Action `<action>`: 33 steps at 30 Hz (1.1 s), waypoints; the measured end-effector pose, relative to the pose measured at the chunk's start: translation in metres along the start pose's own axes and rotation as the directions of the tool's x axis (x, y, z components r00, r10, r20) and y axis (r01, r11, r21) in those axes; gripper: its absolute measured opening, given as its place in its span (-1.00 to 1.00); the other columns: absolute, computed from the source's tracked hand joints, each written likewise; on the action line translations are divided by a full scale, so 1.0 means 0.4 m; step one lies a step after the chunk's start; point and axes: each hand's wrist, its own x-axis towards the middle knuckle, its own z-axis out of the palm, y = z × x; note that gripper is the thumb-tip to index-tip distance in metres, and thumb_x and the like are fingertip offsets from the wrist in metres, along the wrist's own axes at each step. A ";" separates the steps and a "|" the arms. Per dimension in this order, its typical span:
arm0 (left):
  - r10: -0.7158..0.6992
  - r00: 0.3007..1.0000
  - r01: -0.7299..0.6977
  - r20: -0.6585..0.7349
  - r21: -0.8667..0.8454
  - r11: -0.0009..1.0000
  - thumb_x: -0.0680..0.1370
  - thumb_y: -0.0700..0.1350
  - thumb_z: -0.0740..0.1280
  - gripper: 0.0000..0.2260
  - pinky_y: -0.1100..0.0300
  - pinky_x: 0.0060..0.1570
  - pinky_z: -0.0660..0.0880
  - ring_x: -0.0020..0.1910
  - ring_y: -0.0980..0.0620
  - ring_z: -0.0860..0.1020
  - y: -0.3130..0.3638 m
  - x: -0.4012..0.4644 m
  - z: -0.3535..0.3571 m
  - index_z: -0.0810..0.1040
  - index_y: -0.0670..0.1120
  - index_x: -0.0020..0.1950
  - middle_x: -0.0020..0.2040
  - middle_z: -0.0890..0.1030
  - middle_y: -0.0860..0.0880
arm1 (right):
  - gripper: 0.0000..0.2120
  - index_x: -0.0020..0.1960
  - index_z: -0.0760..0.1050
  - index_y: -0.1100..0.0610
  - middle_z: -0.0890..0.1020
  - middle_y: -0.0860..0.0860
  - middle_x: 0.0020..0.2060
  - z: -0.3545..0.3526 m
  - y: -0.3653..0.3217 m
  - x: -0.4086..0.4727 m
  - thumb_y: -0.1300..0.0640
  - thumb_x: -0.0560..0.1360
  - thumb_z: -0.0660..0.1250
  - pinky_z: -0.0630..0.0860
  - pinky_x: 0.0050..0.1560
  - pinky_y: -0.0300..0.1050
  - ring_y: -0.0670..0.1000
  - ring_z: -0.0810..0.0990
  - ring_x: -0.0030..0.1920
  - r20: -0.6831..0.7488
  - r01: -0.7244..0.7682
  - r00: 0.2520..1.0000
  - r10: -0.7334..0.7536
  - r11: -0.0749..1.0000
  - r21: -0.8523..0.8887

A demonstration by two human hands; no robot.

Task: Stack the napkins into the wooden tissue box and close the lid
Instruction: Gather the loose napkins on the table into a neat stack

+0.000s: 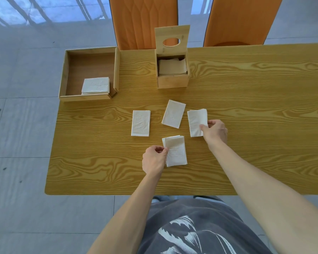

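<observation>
The wooden tissue box (172,81) stands at the table's far middle, its lid (172,33) with an oval hole raised upright behind it. White napkins (172,66) lie inside the box. My left hand (154,159) pinches the left edge of a folded napkin stack (175,151) near the table's centre. My right hand (215,132) pinches the lower right corner of another napkin stack (196,121). Two more folded napkins lie flat on the table, a tilted one (173,113) and a straight one (141,123) to its left.
A shallow wooden tray (89,52) sits at the table's far left corner with a napkin pile (95,85) in its near part. Two orange chairs (143,21) stand behind the far edge. The wooden table (255,85) stretches off to the right.
</observation>
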 end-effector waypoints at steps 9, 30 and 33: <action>0.010 1.000 -0.008 0.028 -0.055 0.998 0.49 0.13 0.44 -0.80 -0.02 -0.05 0.67 -0.14 0.00 0.71 -0.010 0.012 -0.010 0.72 0.02 -0.09 -0.19 0.74 0.05 | -0.96 0.00 0.59 0.10 0.66 -0.01 -0.11 -0.036 0.083 -0.080 0.16 0.55 0.39 0.61 -0.21 -0.14 -0.03 0.61 -0.14 0.226 -0.087 0.974 -0.011 0.904 0.418; -0.018 1.000 0.020 0.022 -0.134 0.991 0.53 0.10 0.41 -0.81 -0.04 0.03 0.66 -0.12 0.02 0.72 -0.030 -0.002 -0.030 0.72 0.01 -0.03 -0.15 0.75 0.05 | -0.78 0.01 0.69 0.08 0.71 -0.03 -0.10 0.093 0.133 -0.204 -0.04 0.47 0.46 0.57 -0.02 -0.02 0.02 0.64 -0.04 0.273 0.217 0.941 -0.199 0.975 -0.038; -0.029 0.999 0.032 0.026 -0.138 0.990 0.51 0.18 0.36 -0.73 -0.05 0.03 0.66 -0.11 0.01 0.72 -0.030 -0.004 -0.033 0.70 0.02 -0.02 -0.15 0.74 0.06 | -0.78 0.00 0.66 0.07 0.69 -0.02 -0.10 0.095 0.125 -0.208 -0.05 0.48 0.44 0.53 -0.11 -0.05 0.05 0.63 -0.05 0.266 0.270 0.937 -0.227 0.953 -0.139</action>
